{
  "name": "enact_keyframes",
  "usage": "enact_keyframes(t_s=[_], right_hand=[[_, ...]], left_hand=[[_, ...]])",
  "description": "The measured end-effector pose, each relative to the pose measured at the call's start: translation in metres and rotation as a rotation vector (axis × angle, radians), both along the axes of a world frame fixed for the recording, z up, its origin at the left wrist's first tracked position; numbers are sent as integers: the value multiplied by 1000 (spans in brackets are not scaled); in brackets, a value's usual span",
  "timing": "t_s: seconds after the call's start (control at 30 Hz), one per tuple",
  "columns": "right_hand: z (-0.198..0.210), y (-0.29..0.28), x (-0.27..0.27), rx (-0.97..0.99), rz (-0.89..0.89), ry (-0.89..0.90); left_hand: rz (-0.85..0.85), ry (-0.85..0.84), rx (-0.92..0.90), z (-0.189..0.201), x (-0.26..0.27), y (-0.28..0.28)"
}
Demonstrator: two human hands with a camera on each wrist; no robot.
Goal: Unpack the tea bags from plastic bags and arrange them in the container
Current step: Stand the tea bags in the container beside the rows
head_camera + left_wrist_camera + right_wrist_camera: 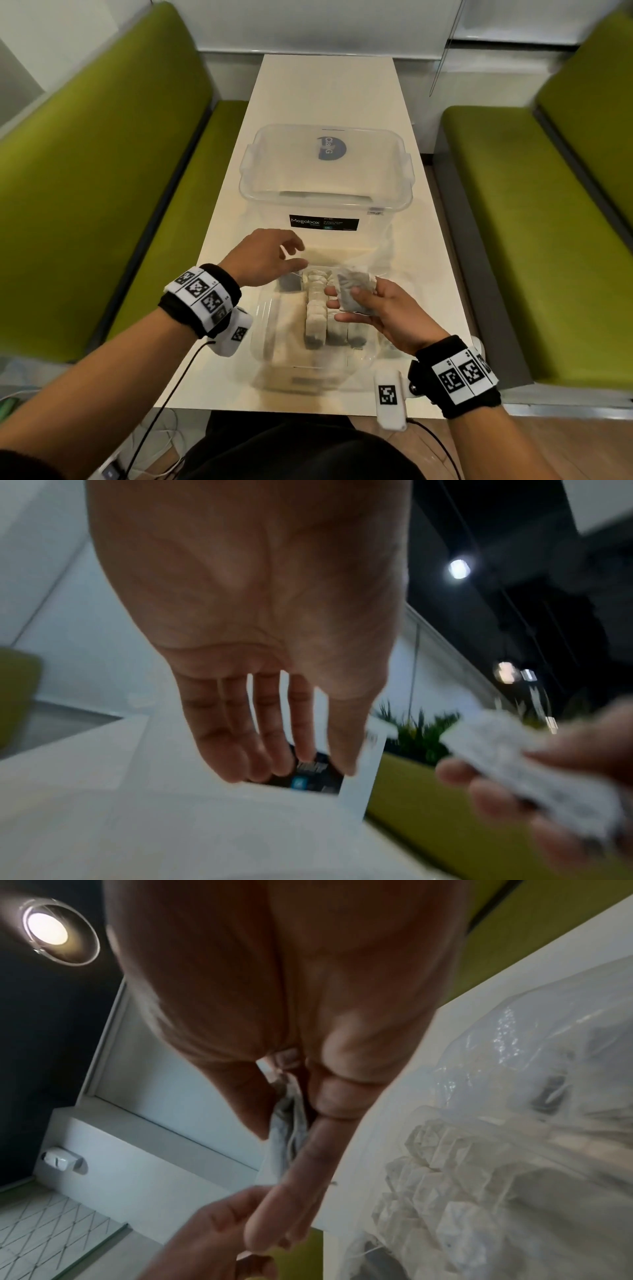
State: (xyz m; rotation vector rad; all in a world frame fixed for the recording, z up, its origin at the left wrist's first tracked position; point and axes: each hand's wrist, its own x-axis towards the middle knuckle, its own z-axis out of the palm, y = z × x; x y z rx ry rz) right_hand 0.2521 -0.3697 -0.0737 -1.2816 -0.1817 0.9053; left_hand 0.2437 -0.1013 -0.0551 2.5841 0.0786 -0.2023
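Tea bags (pixel 317 308) already stand in rows inside the near clear container (pixel 263 329), right in front of you on the white table (pixel 329 89), so part of the job looks done, though open room shows at the container's left side. Your right hand (pixel 380 308) pinches a small stack of tea bags (pixel 352 291) between thumb and fingers, held just above those rows. Your left hand (pixel 263 257) hovers beside it with fingers loosely spread, gripping nothing. Crumpled plastic bag (pixel 387 253) lies just past your right hand; whether more tea bags remain in it you cannot tell. Farther off sits the large Megabox tub (pixel 325 202), apparently unused for now.
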Motion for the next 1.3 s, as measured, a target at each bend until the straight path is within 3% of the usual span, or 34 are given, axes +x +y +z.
enact_keyframes(t_s=[0.07,0.17,0.3,0.6,0.87,1.0,1.1,1.3], right_hand=[[3,4,-1,12,50,-20],[6,11,-3,19,114,-55],[8,18,-7,25,89,-69],[2,19,-7,-18,-184,-149],[7,20,-8,-93,-169,-304],[3,21,-9,-52,-167,-251],[-5,18,-8,-43,-272,-159],[-14,7,-3,-69,-379,-45]], left_hand=[[-57,75,-236,17,-9,-10],[-126,105,-395,28,-20,-23],[-93,42,-435,29,-25,-31],[6,16,-465,30,-33,-26],[5,69,-515,33,-33,-23],[9,74,-458,37,-32,-19],[56,31,-372,41,-28,-7],[88,30,-56,28,-19,20]])
